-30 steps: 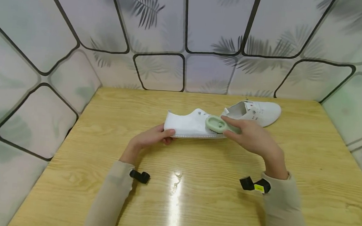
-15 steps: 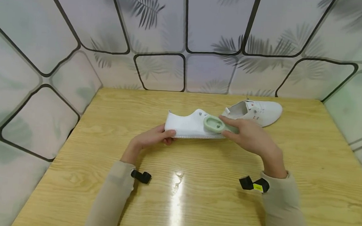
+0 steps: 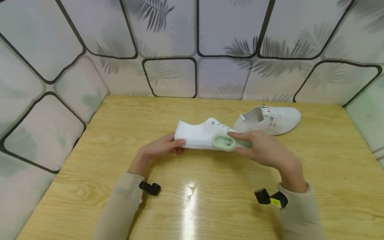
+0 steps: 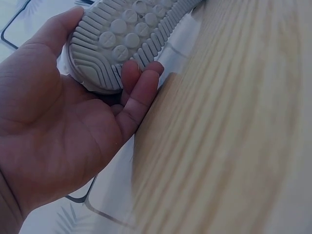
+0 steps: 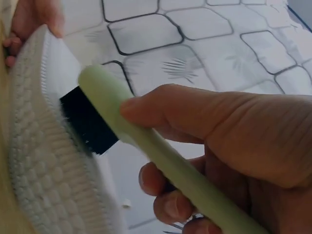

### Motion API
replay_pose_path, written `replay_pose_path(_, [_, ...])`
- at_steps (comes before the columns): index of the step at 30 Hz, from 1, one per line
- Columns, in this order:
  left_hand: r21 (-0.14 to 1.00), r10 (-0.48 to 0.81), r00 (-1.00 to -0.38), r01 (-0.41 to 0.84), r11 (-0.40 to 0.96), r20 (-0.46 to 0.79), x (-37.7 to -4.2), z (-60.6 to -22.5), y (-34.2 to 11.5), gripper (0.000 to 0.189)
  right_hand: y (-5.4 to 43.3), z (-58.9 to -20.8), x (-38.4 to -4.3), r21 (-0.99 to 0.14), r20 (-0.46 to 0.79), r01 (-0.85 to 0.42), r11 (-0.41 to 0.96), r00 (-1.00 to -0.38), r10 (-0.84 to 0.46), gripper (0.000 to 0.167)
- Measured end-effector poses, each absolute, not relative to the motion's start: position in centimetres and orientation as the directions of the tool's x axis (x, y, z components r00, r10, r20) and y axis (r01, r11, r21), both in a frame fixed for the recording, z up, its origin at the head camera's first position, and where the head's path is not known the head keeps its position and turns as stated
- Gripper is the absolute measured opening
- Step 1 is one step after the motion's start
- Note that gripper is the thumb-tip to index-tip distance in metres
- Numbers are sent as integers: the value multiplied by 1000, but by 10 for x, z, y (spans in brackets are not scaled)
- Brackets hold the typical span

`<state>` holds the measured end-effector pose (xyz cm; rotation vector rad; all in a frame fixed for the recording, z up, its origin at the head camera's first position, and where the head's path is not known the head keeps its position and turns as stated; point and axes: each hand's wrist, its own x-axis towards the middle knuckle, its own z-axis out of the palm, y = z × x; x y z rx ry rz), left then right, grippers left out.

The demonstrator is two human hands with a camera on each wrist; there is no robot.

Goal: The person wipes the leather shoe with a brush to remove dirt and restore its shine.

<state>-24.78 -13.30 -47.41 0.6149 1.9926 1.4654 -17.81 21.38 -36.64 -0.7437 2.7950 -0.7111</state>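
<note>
Sleeves (image 3: 117,207) reach over a table (image 3: 232,221). The left hand (image 3: 158,147) grips a shoe (image 3: 196,133) by its heel, off the table; the right hand (image 3: 266,148) pinches a brush (image 3: 221,142), bristles (image 5: 87,122) against the shoe's side. Beyond lie a 2nd shoe (image 3: 282,120) and the wall (image 3: 221,77).

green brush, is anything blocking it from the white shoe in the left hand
Nothing visible. The right hand holds the green brush with its dark bristles up against the lower side of the held shoe. The other shoe lies farther back on the table, out of that path.
</note>
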Motion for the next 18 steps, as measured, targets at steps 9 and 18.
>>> replay_pose_path(9, [962, 671, -722, 26, 273, -171, -246, -479, -139, 54, 221, -368, -182, -489, -20, -388, 781, -890, -455, 51])
replay_pose_path(18, [968, 663, -730, 8, 251, -166, -247, -478, -133, 35, 225, -361, -179, -417, -12, -402, 815, -894, -448, 50])
